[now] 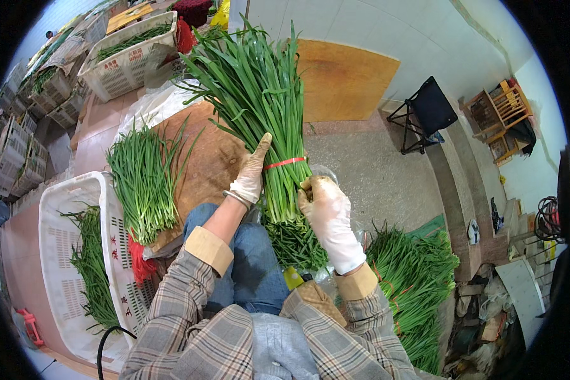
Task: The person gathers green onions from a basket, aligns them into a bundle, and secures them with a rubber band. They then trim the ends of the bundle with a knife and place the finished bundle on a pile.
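A large bunch of Chinese chives is held up before me, leaf tips pointing away. A red band circles its pale lower stalks. My left hand, in a stained white glove, grips the bunch from its left side, thumb lying over the leaves. Gloved too, my right hand has its fingers curled against the right edge of the stalks just below the band; what exactly they pinch is partly hidden. Beneath the bunch, more chive greens lie low beside my knees. Loose chives rest on a brown board at left.
A white plastic crate with chives stands at left; another crate sits farther back. Several banded bunches lie on the floor at right. A folding stool, a plywood panel and steps are beyond.
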Available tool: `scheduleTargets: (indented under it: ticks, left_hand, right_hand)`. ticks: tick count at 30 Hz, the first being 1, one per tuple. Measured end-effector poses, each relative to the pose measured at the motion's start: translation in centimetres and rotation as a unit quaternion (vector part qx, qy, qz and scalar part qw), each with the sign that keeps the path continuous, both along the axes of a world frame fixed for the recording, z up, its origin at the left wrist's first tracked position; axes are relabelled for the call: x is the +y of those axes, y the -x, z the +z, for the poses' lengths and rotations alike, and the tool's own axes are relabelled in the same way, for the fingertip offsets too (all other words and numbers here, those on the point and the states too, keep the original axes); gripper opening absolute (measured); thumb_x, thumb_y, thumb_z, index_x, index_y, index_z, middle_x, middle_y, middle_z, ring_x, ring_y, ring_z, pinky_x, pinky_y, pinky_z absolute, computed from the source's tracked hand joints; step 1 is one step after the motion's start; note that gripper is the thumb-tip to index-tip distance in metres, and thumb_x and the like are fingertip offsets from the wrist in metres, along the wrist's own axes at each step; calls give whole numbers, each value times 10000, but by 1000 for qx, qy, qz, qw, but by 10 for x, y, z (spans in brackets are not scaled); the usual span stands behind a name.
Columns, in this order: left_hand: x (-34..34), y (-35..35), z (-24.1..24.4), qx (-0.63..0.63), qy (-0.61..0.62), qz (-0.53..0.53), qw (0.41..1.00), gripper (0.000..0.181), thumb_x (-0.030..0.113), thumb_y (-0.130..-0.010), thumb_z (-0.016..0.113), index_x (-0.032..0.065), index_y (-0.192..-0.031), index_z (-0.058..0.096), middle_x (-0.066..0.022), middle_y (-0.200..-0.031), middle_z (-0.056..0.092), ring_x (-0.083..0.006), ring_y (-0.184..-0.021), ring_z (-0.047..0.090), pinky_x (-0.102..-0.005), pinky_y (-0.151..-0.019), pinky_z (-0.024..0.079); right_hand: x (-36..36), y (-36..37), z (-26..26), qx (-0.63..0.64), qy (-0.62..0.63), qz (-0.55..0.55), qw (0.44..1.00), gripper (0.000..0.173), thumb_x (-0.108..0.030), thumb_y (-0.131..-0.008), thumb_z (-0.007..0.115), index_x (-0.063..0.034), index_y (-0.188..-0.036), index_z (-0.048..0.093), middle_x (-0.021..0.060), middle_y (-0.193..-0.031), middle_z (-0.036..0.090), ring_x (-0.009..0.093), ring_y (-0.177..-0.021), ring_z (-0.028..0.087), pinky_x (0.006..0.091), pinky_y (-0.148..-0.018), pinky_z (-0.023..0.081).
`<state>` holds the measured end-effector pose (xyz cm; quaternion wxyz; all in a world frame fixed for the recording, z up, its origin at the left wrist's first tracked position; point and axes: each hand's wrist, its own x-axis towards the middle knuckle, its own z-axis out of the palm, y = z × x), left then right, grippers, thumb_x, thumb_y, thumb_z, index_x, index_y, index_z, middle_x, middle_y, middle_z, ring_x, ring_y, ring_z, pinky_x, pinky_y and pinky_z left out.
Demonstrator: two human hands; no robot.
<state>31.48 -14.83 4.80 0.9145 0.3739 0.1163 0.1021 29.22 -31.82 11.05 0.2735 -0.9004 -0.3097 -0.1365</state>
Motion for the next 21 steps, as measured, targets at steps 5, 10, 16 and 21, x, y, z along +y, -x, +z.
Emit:
scheduleTargets:
  ticks: [5,10,16,21]
  left_hand:
    - [5,14,28,-20,-10,-24,999,615,508,-786,651,41,-1167,527,-62,-1081,601,-157,-941,573,-316,-848,481]
    - [9,10,26,-2,17,-23,1000,630,544,-802,606,45,-1177,522,-80,-1071,608,-174,-922,595,-331,-825,510]
    - [24,3,17,6,70,37,997,597,504,-787,644,25,-1126,538,-93,-1045,617,-207,-852,625,-356,-751,560]
    - [39,1,9,10,7,83,996,562,483,-781,668,25,-1092,575,-67,-1038,622,-173,-874,609,-319,-785,531]
  right_hand:
    - [5,3,16,79,27,-2,997,147,-122,-689,673,-55,-781,580,117,-726,608,304,-696,610,386,-624,484]
    - [-9,13,15,97,12,5,995,147,-121,-695,668,-48,-790,584,117,-736,612,290,-688,616,370,-624,491]
    - [-43,31,5,166,-40,-2,985,125,-69,-717,662,-41,-816,590,82,-717,597,180,-600,595,279,-569,490]
    - [-67,42,-42,206,-98,-6,974,131,-76,-726,683,-32,-812,595,68,-716,601,144,-582,581,256,-560,481]
